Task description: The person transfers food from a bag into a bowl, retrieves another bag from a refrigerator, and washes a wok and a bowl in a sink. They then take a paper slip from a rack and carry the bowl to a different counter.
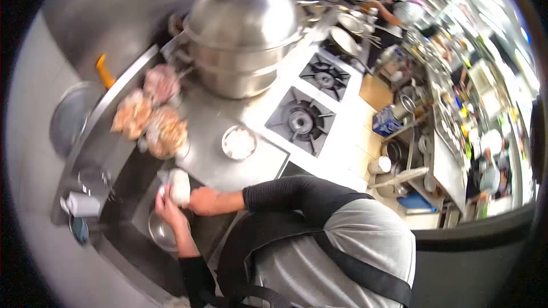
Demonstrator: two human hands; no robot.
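Above a metal sink, a right hand (pixel 204 201) grips a whitish rounded item (pixel 180 188); a left hand (pixel 170 208) bends its fingers beside it, their hold unclear. Near the grip sit a metal bowl (pixel 162 232), bagged food (pixel 165 132) and a round white dish (pixel 238 142).

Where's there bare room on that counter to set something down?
The counter looks bare between pot, white dish and food heaps, and between the dish and the right hand. The burners hold nothing, but may be hot. It's crowded at the sink, with both hands there, and among the pans.
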